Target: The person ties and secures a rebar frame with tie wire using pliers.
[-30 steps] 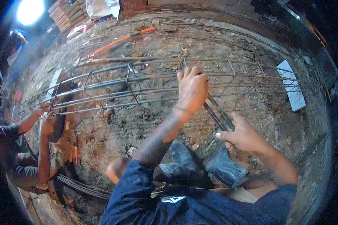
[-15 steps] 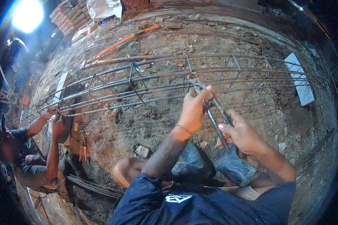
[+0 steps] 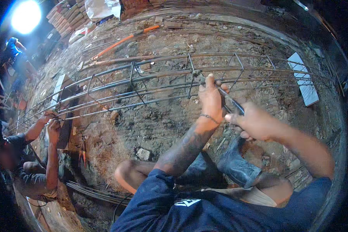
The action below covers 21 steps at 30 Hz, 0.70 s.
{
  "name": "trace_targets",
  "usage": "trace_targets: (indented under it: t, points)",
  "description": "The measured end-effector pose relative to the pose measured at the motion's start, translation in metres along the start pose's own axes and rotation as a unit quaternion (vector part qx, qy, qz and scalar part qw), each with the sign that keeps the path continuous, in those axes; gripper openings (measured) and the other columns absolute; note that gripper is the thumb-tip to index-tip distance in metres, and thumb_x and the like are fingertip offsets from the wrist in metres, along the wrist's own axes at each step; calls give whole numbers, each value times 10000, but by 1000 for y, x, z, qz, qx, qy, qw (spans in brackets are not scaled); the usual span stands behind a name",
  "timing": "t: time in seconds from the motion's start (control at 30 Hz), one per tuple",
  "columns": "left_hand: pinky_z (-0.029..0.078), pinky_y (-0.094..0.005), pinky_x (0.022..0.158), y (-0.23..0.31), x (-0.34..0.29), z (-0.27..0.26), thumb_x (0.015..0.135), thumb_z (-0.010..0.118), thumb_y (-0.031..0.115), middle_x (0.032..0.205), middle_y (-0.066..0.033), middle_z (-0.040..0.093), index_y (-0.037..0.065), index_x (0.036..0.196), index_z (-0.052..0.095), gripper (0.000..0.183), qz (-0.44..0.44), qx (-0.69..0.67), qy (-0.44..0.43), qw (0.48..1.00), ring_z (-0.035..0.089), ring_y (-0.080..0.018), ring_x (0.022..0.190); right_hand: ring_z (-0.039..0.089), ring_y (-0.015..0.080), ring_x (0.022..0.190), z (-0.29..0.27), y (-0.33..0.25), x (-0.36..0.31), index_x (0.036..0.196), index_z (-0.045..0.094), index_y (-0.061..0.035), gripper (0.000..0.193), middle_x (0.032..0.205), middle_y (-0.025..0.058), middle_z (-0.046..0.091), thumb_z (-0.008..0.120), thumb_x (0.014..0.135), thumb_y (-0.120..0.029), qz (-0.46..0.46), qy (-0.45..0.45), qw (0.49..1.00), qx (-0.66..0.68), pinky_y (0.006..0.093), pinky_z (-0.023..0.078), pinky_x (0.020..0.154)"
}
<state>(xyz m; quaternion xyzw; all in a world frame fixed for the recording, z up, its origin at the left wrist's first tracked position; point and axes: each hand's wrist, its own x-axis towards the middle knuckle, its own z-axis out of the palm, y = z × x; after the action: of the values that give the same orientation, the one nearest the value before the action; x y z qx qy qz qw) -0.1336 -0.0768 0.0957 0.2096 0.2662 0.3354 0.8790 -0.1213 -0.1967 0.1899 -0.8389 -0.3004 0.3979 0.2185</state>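
Note:
A long rebar cage [image 3: 132,73], with stirrups around its lengthwise bars, stretches across the view. My left hand [image 3: 212,94] is closed around the upper part of dark long-handled pincers [image 3: 232,102], just below their head. The pincers' jaws meet the cage beside a stirrup [image 3: 190,77]; whether wire lies between them is too small to tell. Lower down and to the right, my right hand [image 3: 255,121], slightly blurred, grips the handles, which are nearly together.
At the left a co-worker's hands [image 3: 52,123] touch the cage. White-topped blocks [image 3: 303,79] stand under it at both ends. An orange-handled tool [image 3: 121,43] lies beyond; orange-handled pliers [image 3: 82,152] and loose bars [image 3: 92,190] are nearer, left. My boots [image 3: 239,164] rest below my hands.
The pincers' handles, spread apart before, have come together. My right hand has moved up and right, its elbow swinging outward. My left hand has shifted right and slightly up.

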Motion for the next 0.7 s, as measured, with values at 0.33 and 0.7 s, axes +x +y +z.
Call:
trace_targets:
  t: [0.33, 0.7]
  points:
    - [468, -340, 632, 4, 8, 33, 872, 522, 349, 806, -59, 510, 49, 905, 423, 318, -92, -192, -37, 976, 527, -169, 686, 614, 367, 635, -58, -45, -2, 694, 593, 55, 304, 644, 242, 582, 560, 837, -211, -43, 26, 924, -379, 401, 476, 543]
    - [370, -256, 521, 14, 4, 4, 920, 460, 420, 641, 40, 351, 111, 797, 427, 334, -130, -210, -143, 958, 367, -90, 568, 630, 317, 652, -5, -15, -24, 966, 440, 17, 307, 745, 204, 606, 607, 796, -175, -174, 234, 846, -447, 392, 501, 563]
